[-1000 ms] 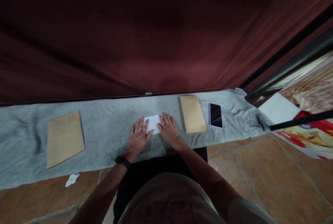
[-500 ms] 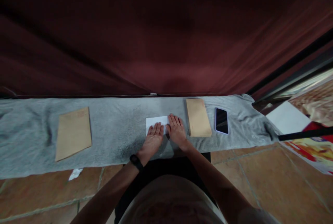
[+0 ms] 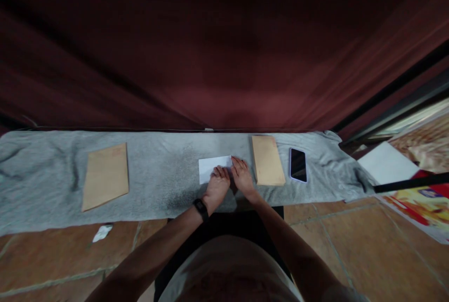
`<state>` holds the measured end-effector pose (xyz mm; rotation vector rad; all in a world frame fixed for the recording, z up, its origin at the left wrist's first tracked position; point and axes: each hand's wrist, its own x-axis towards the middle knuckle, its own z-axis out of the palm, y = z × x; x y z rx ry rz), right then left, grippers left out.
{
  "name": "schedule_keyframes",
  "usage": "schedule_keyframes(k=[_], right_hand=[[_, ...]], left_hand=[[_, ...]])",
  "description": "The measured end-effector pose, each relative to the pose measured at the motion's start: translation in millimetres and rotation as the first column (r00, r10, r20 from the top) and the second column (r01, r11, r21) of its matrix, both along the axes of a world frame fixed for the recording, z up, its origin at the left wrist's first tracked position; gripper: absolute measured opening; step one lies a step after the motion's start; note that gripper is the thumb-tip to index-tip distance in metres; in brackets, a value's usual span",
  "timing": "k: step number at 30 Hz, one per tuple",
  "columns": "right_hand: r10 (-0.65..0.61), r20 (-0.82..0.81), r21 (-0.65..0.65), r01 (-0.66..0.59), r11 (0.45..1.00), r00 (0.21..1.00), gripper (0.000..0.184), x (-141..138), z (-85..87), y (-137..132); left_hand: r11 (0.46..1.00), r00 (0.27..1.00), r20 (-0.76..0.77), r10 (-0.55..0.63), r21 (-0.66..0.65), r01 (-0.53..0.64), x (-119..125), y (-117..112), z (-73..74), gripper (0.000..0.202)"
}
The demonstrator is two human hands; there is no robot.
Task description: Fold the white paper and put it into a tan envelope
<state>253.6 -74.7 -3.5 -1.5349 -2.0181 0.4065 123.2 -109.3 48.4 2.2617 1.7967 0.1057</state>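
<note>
- White paper [image 3: 207,167]: lay flat at the middle of the grey cloth [image 3: 161,161], its far edge and 9 o'clock end exposed; the hands covered part of its near edge and 3 o'clock end. Clock directions were read from this sheet, with 12 at the red curtain [image 3: 224,91].
- Left hand [image 3: 218,187]: rested on the near part of the sheet, fingers curled under; whether they pinched the paper could not be told.
- Right hand [image 3: 242,176]: lay beside it at 3 o'clock, fingers extended and close together on the sheet's end.
- Edges: the cloth met the curtain at 12 o'clock and ended above the tiled floor [image 3: 326,241] at 6 o'clock.
- Room: a broad stretch of cloth separated the sheet from the brown envelope [image 3: 106,176] at 9 o'clock; only a narrow strip parted the right hand from the brown packet [image 3: 268,161] at 3 o'clock. Beyond the packet, just beside it, lay the phone [image 3: 298,165], screen up.
- Containers: envelope and packet both lay flat; their contents, if any, were hidden.
</note>
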Motion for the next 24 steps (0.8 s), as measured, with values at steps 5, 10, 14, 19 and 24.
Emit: schedule_keyframes(k=[5,10,14,19,24], right_hand=[[-0.190,-0.421,-0.194,0.117,0.974,0.887,0.047,5,4.8,-3],[-0.340,-0.695,-0.364,0.098,0.926,0.634,0.058,1,14.6,-14],[-0.389,-0.817,-0.514,-0.232,0.826,0.425,0.053,-16,24.1,-24],[-0.513,-0.778,-0.587,-0.131,0.799,0.362,0.029,-29,22.5,-26],[-0.460,-0.636,-0.575,0.017,0.818,0.620,0.025,-18,16.0,-18]], left_hand=[[0.994,0.975,0.193,0.109,0.012,-0.113,-19,10,17.3,0.037],[0.928,0.670,0.678,0.300,-0.046,-0.369,-41,32,37.0,0.030],[0.816,-0.105,0.912,0.397,-0.404,-0.414,-33,23,24.6,0.023],[0.721,-0.338,0.805,0.488,-0.590,-0.363,-25,-7,-3.6,0.017],[0.689,-0.264,0.817,0.512,-0.574,-0.442,-54,-7,-10.6,0.023]])
